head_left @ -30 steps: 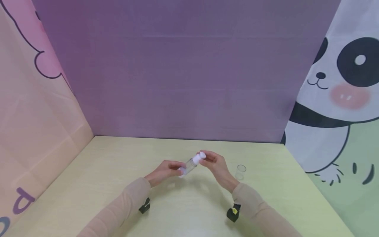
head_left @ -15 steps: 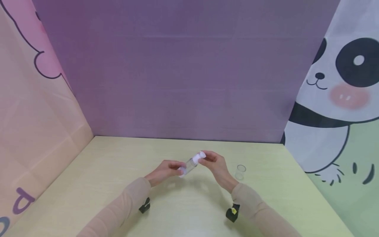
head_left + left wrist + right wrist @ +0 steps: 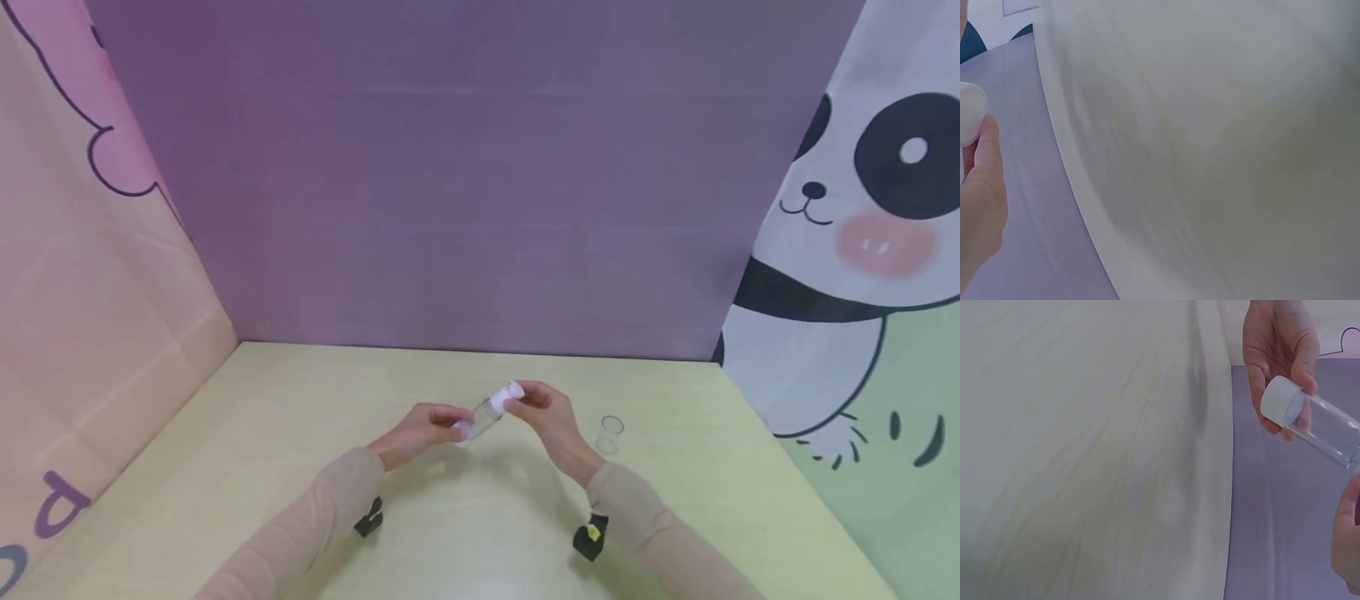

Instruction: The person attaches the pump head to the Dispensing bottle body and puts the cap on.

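A small clear pump bottle (image 3: 484, 418) is held tilted above the table, its white pump top (image 3: 507, 397) up and to the right. My left hand (image 3: 418, 433) grips the lower end, thumb and fingers on either side of the white base (image 3: 1282, 402). With thumb and fingertips, my right hand (image 3: 552, 418) pinches the white top. In the right wrist view the transparent body (image 3: 1330, 430) looks empty, and the pump end runs off the frame. Only part of the left hand (image 3: 984, 197) and the white base (image 3: 971, 114) shows in the left wrist view.
A clear open cylinder, like a bottle cap (image 3: 610, 435), stands on the pale wood table (image 3: 712, 500) to the right of the right hand. Black camera mounts (image 3: 590, 539) hang below both wrists. A purple backdrop (image 3: 465, 183) rises behind, with printed side panels.
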`<action>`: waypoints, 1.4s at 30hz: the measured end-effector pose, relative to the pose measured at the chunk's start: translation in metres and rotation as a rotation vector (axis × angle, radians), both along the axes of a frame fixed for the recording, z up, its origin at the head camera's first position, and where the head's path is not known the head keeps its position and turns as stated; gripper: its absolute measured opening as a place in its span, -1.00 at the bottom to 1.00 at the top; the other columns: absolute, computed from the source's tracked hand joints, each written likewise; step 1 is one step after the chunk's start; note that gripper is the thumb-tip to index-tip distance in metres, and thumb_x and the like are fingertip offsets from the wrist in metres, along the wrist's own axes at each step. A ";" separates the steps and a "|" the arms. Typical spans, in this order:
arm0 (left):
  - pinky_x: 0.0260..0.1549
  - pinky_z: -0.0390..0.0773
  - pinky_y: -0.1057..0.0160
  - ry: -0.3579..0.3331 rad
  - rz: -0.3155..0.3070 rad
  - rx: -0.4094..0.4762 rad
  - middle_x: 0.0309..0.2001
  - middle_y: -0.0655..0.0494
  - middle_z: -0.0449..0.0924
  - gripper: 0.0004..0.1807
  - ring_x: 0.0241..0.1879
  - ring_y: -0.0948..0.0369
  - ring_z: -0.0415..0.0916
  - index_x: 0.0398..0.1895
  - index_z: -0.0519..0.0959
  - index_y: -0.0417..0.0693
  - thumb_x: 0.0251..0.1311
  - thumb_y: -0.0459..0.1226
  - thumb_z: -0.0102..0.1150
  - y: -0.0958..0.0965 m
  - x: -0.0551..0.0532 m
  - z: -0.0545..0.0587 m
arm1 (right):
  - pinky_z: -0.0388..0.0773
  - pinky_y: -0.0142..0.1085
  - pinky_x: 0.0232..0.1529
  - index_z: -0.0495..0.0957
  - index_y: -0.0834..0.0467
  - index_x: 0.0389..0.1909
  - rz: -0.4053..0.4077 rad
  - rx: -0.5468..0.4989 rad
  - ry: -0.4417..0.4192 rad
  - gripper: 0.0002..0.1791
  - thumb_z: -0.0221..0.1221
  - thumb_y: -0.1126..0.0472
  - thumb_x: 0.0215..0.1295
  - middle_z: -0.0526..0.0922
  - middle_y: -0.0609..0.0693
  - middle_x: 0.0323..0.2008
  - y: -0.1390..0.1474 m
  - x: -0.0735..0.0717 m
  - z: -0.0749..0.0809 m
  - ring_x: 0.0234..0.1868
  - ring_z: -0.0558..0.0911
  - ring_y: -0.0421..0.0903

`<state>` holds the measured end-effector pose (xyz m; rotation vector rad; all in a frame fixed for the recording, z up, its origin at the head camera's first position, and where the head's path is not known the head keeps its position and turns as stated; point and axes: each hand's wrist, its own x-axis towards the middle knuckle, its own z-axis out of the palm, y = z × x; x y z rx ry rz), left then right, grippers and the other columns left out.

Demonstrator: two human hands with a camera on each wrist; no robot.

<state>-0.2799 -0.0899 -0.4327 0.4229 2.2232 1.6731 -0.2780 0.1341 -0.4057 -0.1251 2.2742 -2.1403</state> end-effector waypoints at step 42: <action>0.04 0.43 0.07 -0.004 -0.015 0.034 0.15 -0.02 0.45 -0.59 0.04 0.10 0.40 0.06 0.53 -0.01 0.11 -0.17 0.22 0.002 -0.003 -0.006 | 0.45 -0.31 0.07 0.36 0.37 0.11 0.120 -0.163 0.027 -0.48 0.22 0.39 0.10 0.57 0.13 0.03 0.003 0.002 -0.001 -0.06 0.59 -0.22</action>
